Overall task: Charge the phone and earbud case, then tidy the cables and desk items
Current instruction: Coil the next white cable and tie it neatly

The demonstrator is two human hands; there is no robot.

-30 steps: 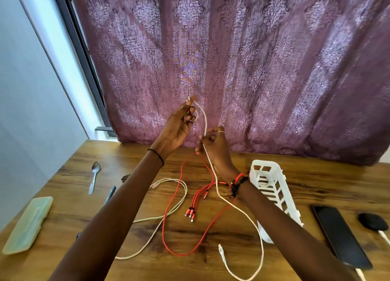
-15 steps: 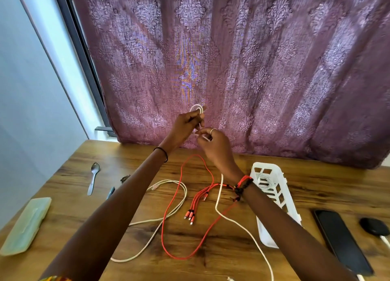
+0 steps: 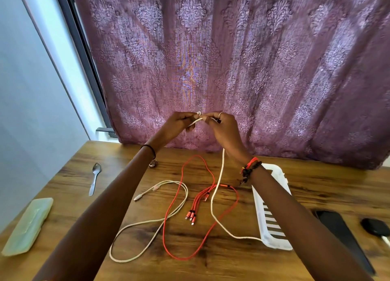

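Observation:
Both hands are raised above the wooden desk (image 3: 316, 185), in front of the curtain. My left hand (image 3: 179, 123) and my right hand (image 3: 223, 128) pinch a white cable (image 3: 219, 175) between them, with a small loop at the fingertips. The rest of this cable hangs down to the desk and runs right, under my right arm. A red multi-plug cable (image 3: 175, 200) and a beige cable (image 3: 147, 223) lie loose on the desk. At the right lie a black phone (image 3: 337, 228) and a dark earbud case (image 3: 374, 229).
A white slotted plastic basket (image 3: 272, 226) stands under my right forearm. At the left lie a spoon (image 3: 95, 180) and a pale green case (image 3: 29, 226). A small metal object (image 3: 152, 164) lies by my left wrist. A purple curtain (image 3: 253, 69) hangs behind the desk.
My hands have come together and level, with the white cable's loop pulled small between the fingertips. More of the cable has been drawn up from the desk.

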